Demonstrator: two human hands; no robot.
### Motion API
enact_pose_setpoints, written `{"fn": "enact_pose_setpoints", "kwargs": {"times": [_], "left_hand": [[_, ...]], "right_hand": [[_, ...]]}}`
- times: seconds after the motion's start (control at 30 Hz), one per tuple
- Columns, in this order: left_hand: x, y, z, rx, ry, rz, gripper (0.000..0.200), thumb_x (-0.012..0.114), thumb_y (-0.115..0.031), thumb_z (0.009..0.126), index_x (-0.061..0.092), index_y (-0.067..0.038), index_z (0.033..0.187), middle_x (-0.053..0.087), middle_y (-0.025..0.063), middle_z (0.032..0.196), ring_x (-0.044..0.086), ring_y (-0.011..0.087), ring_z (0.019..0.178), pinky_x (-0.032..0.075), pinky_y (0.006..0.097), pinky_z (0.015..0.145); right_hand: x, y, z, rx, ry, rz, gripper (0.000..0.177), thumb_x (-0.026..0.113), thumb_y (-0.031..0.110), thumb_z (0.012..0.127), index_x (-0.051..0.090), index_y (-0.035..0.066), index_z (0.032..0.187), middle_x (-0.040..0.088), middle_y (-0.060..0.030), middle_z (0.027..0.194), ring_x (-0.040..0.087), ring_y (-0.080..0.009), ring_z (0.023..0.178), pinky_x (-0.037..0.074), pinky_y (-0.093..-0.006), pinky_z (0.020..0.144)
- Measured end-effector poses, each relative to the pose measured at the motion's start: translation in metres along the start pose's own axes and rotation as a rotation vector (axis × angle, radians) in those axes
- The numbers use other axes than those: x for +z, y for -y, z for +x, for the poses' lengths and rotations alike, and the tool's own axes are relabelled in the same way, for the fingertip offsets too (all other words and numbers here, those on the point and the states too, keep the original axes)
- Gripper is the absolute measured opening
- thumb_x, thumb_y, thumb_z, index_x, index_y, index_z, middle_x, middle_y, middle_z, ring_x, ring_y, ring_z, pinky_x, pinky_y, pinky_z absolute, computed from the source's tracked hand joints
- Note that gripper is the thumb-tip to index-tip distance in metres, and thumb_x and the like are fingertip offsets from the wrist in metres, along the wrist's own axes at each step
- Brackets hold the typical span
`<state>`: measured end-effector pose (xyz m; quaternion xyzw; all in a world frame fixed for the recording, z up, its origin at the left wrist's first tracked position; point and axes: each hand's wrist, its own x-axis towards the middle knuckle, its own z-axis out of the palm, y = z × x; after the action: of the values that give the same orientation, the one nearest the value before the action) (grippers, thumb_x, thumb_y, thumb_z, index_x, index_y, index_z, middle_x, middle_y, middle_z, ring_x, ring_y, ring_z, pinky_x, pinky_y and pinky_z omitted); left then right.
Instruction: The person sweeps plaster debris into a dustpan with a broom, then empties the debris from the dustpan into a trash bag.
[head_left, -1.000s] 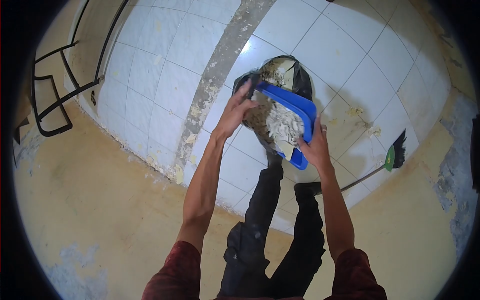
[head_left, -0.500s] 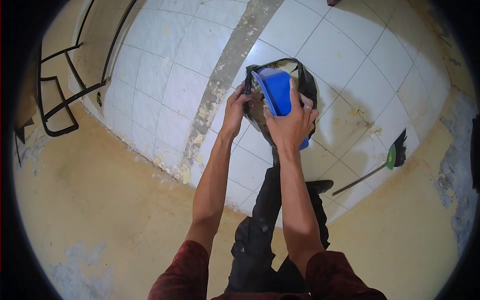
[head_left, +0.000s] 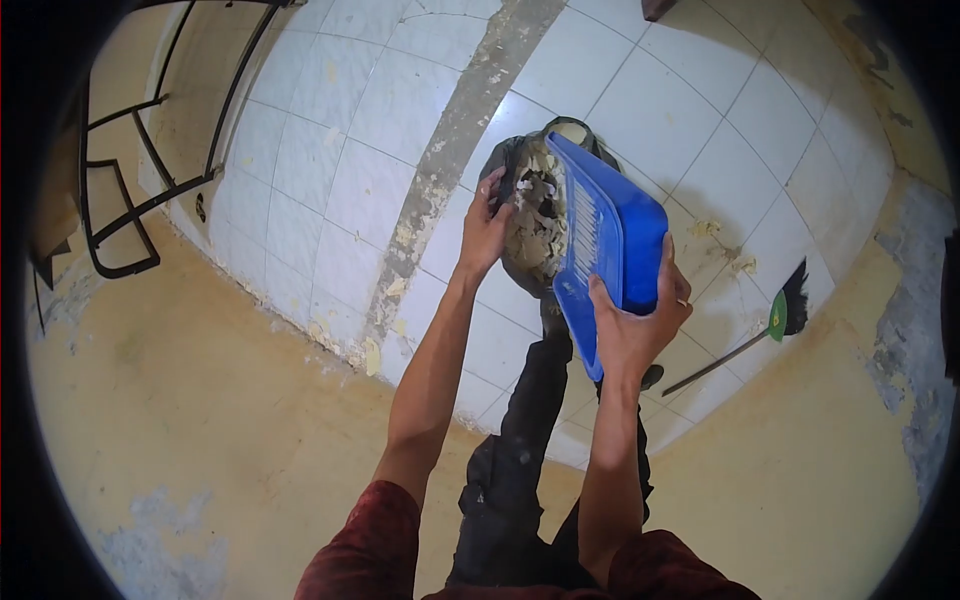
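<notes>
Two hands: left hand pinching black bag rim open, right hand clamped around tilted blue dustpan. Risk: debris spill onto floor from slackened rim grip.

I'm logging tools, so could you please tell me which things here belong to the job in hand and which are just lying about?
In use: blue dustpan in the right hand; black bag of debris, its rim held by the left hand.
Lying about: broom on the tiles; black metal frame.
</notes>
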<state>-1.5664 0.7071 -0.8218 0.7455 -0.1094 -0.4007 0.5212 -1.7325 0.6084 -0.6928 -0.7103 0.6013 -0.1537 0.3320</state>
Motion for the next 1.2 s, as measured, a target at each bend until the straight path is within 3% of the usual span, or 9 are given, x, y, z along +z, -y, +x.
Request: {"fn": "enact_pose_setpoints", "kwargs": {"times": [0.13,0.2,0.33,0.57,0.73,0.87,0.93,1.0,1.2], "left_hand": [[0.004,0.003,-0.007,0.046,0.014,0.102,0.052,0.053,-0.009,0.083,0.038,-0.004,0.132,0.047,0.0177,0.127,0.044,0.0254,0.119,0.033,0.0339,0.101],[0.008,0.005,-0.017,0.304,-0.205,0.636,0.054,0.057,-0.012,0.083,0.037,-0.002,0.132,0.044,0.0185,0.129,0.040,0.0253,0.122,0.029,0.0341,0.103],[0.047,-0.001,-0.085,0.055,-0.391,0.358,0.053,0.063,-0.018,0.084,0.038,0.002,0.126,0.042,0.0144,0.124,0.042,0.0251,0.113,0.031,0.0379,0.101],[0.181,0.009,-0.217,-0.572,0.320,-0.167,0.068,0.061,-0.033,0.084,0.023,-0.009,0.136,0.035,0.0114,0.134,0.040,0.0271,0.121,0.041,0.0491,0.091],[0.277,0.053,-0.209,-0.657,0.391,-0.189,0.065,0.063,-0.024,0.079,0.028,-0.013,0.132,0.042,0.0089,0.125,0.048,0.0252,0.112,0.045,0.0447,0.085],[0.295,0.131,-0.172,-0.593,0.301,-0.078,0.035,0.057,-0.016,0.069,0.053,-0.010,0.103,0.059,0.0000,0.090,0.057,0.0135,0.077,0.044,0.0271,0.062],[0.314,0.136,-0.176,-0.539,0.317,-0.091,0.034,0.056,-0.017,0.070,0.053,-0.007,0.103,0.059,0.0035,0.094,0.058,0.0162,0.081,0.046,0.0271,0.066],[0.340,0.145,-0.195,-0.535,0.266,-0.160,0.034,0.055,-0.015,0.070,0.054,-0.004,0.103,0.058,0.0061,0.098,0.058,0.0191,0.086,0.047,0.0294,0.071],[0.342,0.153,-0.272,-0.605,0.131,-0.192,0.045,0.052,-0.016,0.073,0.052,0.003,0.113,0.057,0.0149,0.110,0.056,0.0310,0.101,0.045,0.0434,0.095]], "right_hand": [[-0.033,-0.005,0.002,0.103,0.029,-0.027,0.084,0.078,0.004,0.055,0.046,0.015,0.132,0.049,-0.0122,0.110,0.046,-0.0262,0.101,0.043,-0.0379,0.084],[-0.054,-0.024,0.003,0.039,0.040,0.208,0.083,0.076,0.003,0.057,0.043,0.010,0.133,0.050,-0.0108,0.110,0.053,-0.0214,0.095,0.046,-0.0322,0.079],[-0.098,-0.089,0.000,0.352,-0.133,0.497,0.078,0.074,0.005,0.058,0.045,0.007,0.131,0.057,-0.0092,0.102,0.054,-0.0179,0.093,0.046,-0.0303,0.075],[-0.123,-0.274,-0.029,0.776,-0.276,1.154,0.042,0.069,0.012,0.069,0.055,0.000,0.107,0.060,-0.0055,0.094,0.057,-0.0148,0.083,0.047,-0.0288,0.072],[-0.111,-0.371,-0.032,0.816,-0.289,1.298,0.046,0.068,0.021,0.075,0.053,-0.001,0.113,0.060,-0.0067,0.100,0.057,-0.0158,0.089,0.047,-0.0292,0.078],[-0.103,-0.493,-0.048,0.918,-0.017,1.214,0.082,0.069,0.044,0.076,0.033,0.000,0.135,0.047,-0.0175,0.127,0.045,-0.0278,0.119,0.041,-0.0365,0.094],[-0.056,-0.620,-0.072,0.825,-0.167,0.374,0.083,0.067,0.041,0.077,0.025,0.006,0.140,0.050,-0.0146,0.124,0.051,-0.0297,0.111,0.044,-0.0386,0.088],[-0.054,-0.718,-0.102,0.944,-0.166,0.178,0.090,0.069,0.044,0.072,0.026,0.000,0.138,0.046,-0.0253,0.125,0.043,-0.0360,0.119,0.031,-0.0435,0.102],[-0.027,-0.813,-0.143,0.971,-0.028,-0.123,0.070,0.065,0.021,0.078,0.028,0.004,0.135,0.045,-0.0282,0.121,0.047,-0.0387,0.111,0.040,-0.0467,0.092]]}}
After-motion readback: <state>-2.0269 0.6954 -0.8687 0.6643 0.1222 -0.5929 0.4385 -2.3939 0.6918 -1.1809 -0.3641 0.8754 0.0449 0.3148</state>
